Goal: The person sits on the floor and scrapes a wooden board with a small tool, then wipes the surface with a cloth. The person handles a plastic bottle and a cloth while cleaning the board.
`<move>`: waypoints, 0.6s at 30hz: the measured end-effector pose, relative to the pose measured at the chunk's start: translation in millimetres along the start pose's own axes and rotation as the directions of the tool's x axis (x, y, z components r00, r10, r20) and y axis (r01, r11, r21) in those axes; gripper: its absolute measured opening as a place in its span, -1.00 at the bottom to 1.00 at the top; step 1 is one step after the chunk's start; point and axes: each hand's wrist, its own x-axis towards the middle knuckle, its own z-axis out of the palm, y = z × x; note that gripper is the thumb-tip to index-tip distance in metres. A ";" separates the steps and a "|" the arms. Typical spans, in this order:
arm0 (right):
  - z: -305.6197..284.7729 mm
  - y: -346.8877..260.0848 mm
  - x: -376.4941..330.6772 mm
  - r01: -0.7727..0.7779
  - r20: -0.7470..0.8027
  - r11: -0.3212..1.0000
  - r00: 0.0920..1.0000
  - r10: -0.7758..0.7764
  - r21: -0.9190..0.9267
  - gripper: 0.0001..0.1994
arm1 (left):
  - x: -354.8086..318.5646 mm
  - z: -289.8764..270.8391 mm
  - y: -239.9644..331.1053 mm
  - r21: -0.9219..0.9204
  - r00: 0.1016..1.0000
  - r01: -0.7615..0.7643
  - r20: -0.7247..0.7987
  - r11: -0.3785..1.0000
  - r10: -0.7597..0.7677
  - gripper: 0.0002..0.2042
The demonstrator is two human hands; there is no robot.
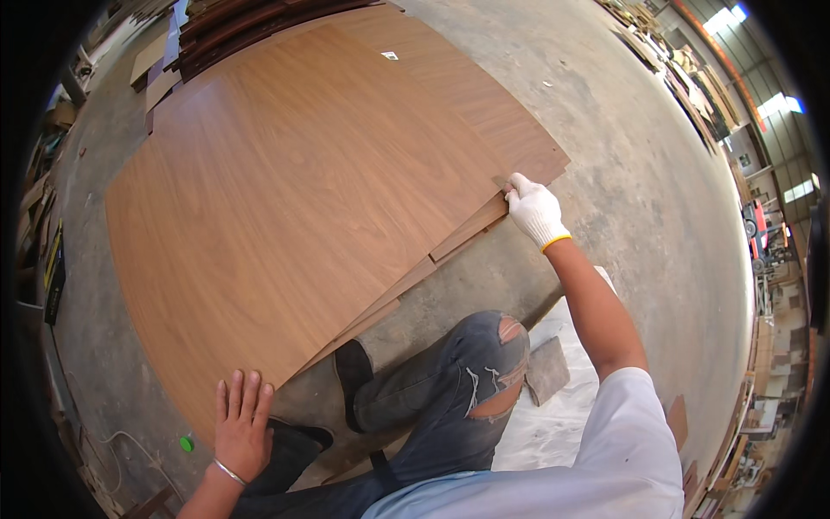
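Note:
A large brown wood-grain panel (294,182) lies on top of a stack of similar sheets in front of me. My left hand (243,424), bare with a bracelet at the wrist, rests with fingers stretched out on the panel's near left corner. At the panel's right corner is my right hand (532,208), in a white knit glove with a yellow cuff. Its fingers are closed around a small flat blade-like piece (500,182), which touches the panel's edge; most of it is hidden in the glove. Lower sheets (471,235) stick out unevenly beneath.
Dark reddish-brown boards (233,35) are piled at the far end. My bent knee (497,346) is close to the stack's near edge. A white sheet (553,415) with a grey block (547,370) lies at my right. A green cap (186,444) sits on the floor at left.

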 end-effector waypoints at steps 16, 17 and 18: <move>19.4 -108.4 -96.4 0.174 0.106 0.977 0.977 -0.187 0.125 -0.86 | 3.3 -19.9 7.0 -0.037 1.000 0.001 -0.010 0.999 -0.002 -0.12; 19.6 -115.0 -101.3 0.188 0.124 0.974 0.971 -0.203 0.123 -0.86 | 2.9 -20.6 7.0 -0.031 1.000 -0.003 -0.019 1.000 0.002 -0.12; 19.4 -121.8 -106.0 0.202 0.143 0.972 0.965 -0.219 0.121 -0.86 | 3.2 -23.1 7.4 -0.035 1.000 -0.001 -0.017 0.999 0.000 -0.13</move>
